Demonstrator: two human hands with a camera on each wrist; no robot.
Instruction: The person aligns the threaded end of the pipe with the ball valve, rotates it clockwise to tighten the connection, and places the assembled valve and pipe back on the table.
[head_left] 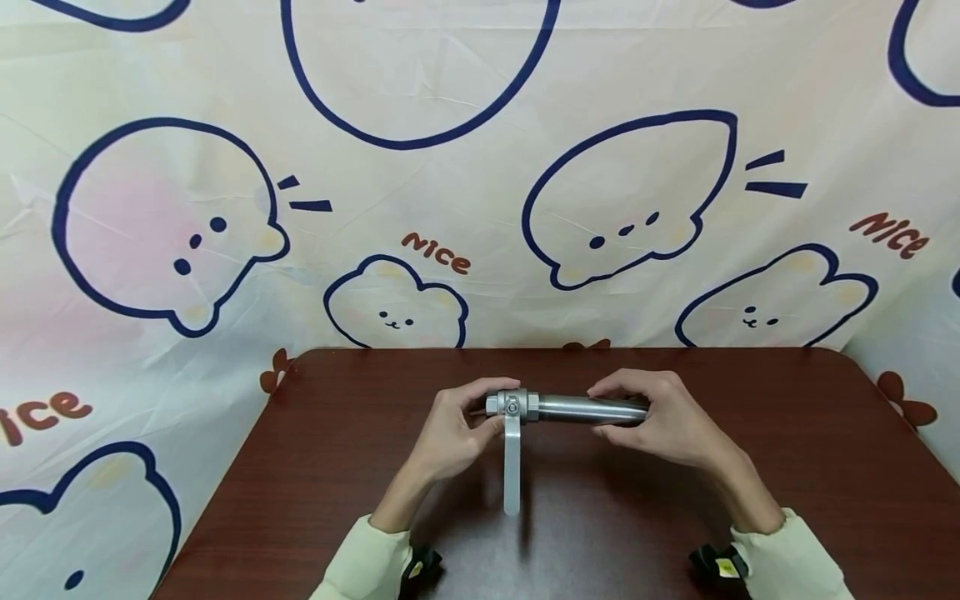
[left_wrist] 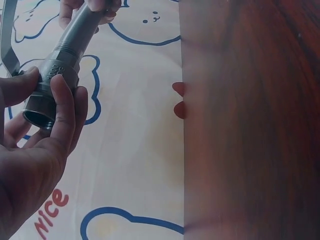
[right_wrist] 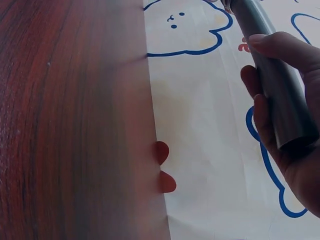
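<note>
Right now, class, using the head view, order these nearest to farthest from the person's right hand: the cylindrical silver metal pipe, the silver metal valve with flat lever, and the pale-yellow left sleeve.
1. Cylindrical silver metal pipe: held in the right hand.
2. Silver metal valve with flat lever: at the pipe's left end.
3. Pale-yellow left sleeve: lower left.

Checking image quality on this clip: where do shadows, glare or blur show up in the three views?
Head view: fairly crisp, bright reflections along the metal pipe, soft shadows on the tabletop; left wrist view: dimmer, the valve shaded, tabletop hazy near its edge; right wrist view: pipe dark against the brighter cloth backdrop, tabletop again smeared near its edge.
</note>
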